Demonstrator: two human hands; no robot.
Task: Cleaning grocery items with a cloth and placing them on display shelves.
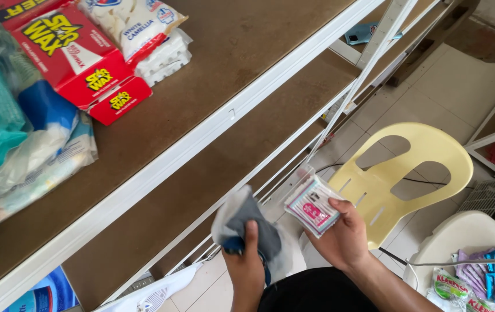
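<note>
Below the edge of the brown shelf (pixel 213 69), at about 6 o'clock in the head view, both hands work close together. Left hand (pixel 246 263): closed around a grey and white cloth (pixel 246 222), thumb pressed up the middle of it; the cloth bunches out above the fist toward 12 o'clock and hangs past it toward 4 o'clock. Right hand (pixel 343 237): fingers curled about a small clear packet (pixel 312 205) with pink and white contents, thumb on its 3 o'clock edge; most of the packet stands free of the grip, toward 10 o'clock from the palm. Cloth and packet lie just beside each other, with a narrow gap between them. Upper shelf, at 10 o'clock: red boxes (pixel 83 63), a white wrapped pack (pixel 138 23) beside them, and bundles in clear and teal plastic (pixel 10 144) at 9 o'clock. Floor, at 3 o'clock from the hands: a pale yellow plastic chair (pixel 415 156). At 4 o'clock, a white chair (pixel 461 237) carries small coloured sachets (pixel 490 277).
</note>
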